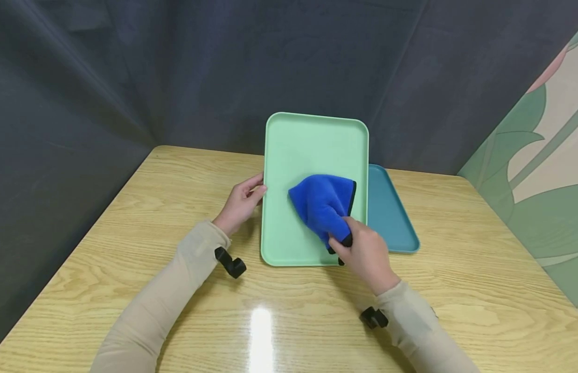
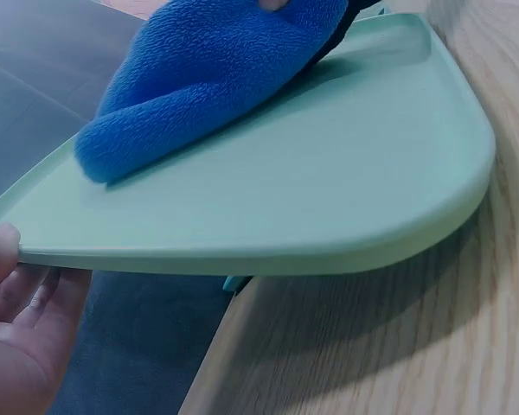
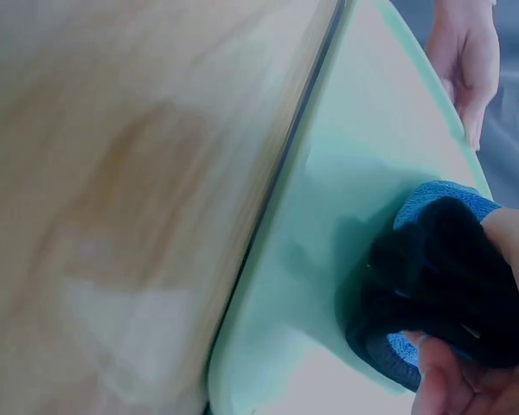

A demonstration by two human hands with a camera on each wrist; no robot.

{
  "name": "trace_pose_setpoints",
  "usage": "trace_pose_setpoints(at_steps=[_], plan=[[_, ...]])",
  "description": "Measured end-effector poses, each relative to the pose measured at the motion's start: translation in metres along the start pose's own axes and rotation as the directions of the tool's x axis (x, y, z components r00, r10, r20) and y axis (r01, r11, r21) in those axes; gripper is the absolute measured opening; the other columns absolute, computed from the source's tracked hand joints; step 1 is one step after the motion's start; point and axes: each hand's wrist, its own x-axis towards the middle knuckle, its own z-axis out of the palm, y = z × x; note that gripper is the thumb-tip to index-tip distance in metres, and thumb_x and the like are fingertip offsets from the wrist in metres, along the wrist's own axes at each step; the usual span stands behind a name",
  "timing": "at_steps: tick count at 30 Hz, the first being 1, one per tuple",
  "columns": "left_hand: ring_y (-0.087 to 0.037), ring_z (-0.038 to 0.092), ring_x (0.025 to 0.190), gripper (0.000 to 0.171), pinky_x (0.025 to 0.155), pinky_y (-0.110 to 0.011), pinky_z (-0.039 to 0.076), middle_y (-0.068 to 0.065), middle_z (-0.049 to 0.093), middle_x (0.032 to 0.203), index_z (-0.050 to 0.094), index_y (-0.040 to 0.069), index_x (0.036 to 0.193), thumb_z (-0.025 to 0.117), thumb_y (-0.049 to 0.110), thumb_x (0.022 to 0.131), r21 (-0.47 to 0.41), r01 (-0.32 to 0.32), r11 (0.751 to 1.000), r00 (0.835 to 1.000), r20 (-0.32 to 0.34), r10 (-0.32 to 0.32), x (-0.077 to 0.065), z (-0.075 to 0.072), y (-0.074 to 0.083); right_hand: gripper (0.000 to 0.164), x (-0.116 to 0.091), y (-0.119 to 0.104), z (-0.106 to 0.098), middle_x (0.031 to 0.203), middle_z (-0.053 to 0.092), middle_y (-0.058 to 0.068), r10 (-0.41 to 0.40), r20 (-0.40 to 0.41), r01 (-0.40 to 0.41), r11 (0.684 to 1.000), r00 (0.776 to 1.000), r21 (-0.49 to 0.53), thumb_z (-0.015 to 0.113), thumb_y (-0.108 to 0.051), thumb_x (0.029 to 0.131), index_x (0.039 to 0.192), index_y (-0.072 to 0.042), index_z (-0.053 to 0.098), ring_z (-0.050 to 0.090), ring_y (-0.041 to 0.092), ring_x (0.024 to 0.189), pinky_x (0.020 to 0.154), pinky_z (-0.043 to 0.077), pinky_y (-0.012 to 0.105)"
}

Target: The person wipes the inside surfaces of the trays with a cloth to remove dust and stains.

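A light green tray (image 1: 312, 150) is tilted up, its inner face toward me. My left hand (image 1: 242, 204) grips its left rim, thumb on the front and fingers behind, as the left wrist view also shows. A blue plush cloth (image 1: 321, 202) with black edging lies bunched against the tray's inner face. My right hand (image 1: 361, 251) grips the cloth's lower right part. In the right wrist view the cloth's black-edged folds (image 3: 441, 277) bulge out between thumb and fingers.
Behind the green tray, to its right, a teal tray (image 1: 392, 212) lies on the wooden table (image 1: 200, 316). A dark curtain (image 1: 214, 72) hangs beyond the table's far edge. At the right is a panel with a leaf pattern (image 1: 545, 171).
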Motion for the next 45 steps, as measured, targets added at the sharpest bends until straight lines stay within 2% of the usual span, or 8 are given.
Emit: trace_pose_setpoints(at_steps=[9, 17, 32, 42, 45], plan=[[-0.024, 0.053, 0.114, 0.044, 0.102, -0.037, 0.048, -0.012, 0.049, 0.136, 0.038, 0.013, 0.143, 0.043, 0.012, 0.099, -0.002, -0.005, 1.0, 1.0, -0.002, 0.005, -0.001, 0.0, 0.001, 0.031, -0.004, 0.014, -0.006, 0.08, 0.067, 0.017, 0.045, -0.019, -0.045, 0.999, 0.999, 0.016, 0.07, -0.019, 0.08, 0.103, 0.001, 0.062, 0.061, 0.028, 0.062, 0.051, 0.047, 0.04], [-0.024, 0.052, 0.114, 0.045, 0.103, -0.037, 0.047, -0.012, 0.048, 0.136, 0.037, 0.013, 0.143, 0.043, 0.012, 0.099, 0.004, -0.003, 1.0, 1.0, -0.005, 0.003, -0.001, 0.0, 0.001, 0.029, -0.005, 0.013, -0.006, 0.074, 0.066, 0.015, 0.025, -0.015, -0.025, 1.0, 1.0, -0.001, 0.07, -0.021, 0.08, 0.099, -0.001, 0.063, 0.058, 0.025, 0.058, 0.047, 0.044, 0.037], [-0.026, 0.052, 0.118, 0.045, 0.103, -0.039, 0.047, -0.012, 0.048, 0.138, 0.037, 0.013, 0.144, 0.043, 0.012, 0.099, 0.013, 0.009, 1.0, 1.0, -0.012, -0.009, -0.001, -0.001, 0.001, 0.027, 0.005, -0.022, 0.008, 0.063, 0.058, 0.005, -0.07, 0.061, 0.069, 0.998, 0.996, 0.01, 0.071, -0.025, 0.079, 0.093, -0.004, 0.062, 0.05, 0.015, 0.052, 0.044, 0.04, 0.027], [-0.026, 0.051, 0.12, 0.046, 0.104, -0.04, 0.046, -0.014, 0.047, 0.139, 0.036, 0.01, 0.144, 0.043, 0.01, 0.099, 0.0, -0.014, 1.0, 1.0, -0.003, 0.014, 0.0, 0.0, -0.001, 0.023, 0.006, -0.045, 0.019, 0.067, 0.057, 0.002, -0.137, 0.086, 0.133, 0.99, 0.987, 0.046, 0.073, -0.024, 0.078, 0.087, -0.008, 0.059, 0.052, 0.014, 0.057, 0.05, 0.044, 0.027], [-0.027, 0.048, 0.124, 0.046, 0.106, -0.042, 0.044, -0.014, 0.044, 0.142, 0.033, 0.009, 0.145, 0.042, 0.009, 0.099, -0.011, -0.018, 1.0, 1.0, 0.017, 0.018, -0.001, -0.001, 0.001, 0.024, 0.006, -0.051, 0.021, 0.066, 0.055, 0.001, -0.155, 0.093, 0.152, 0.987, 0.983, 0.044, 0.073, -0.025, 0.078, 0.085, -0.008, 0.057, 0.05, 0.014, 0.056, 0.049, 0.043, 0.027]])
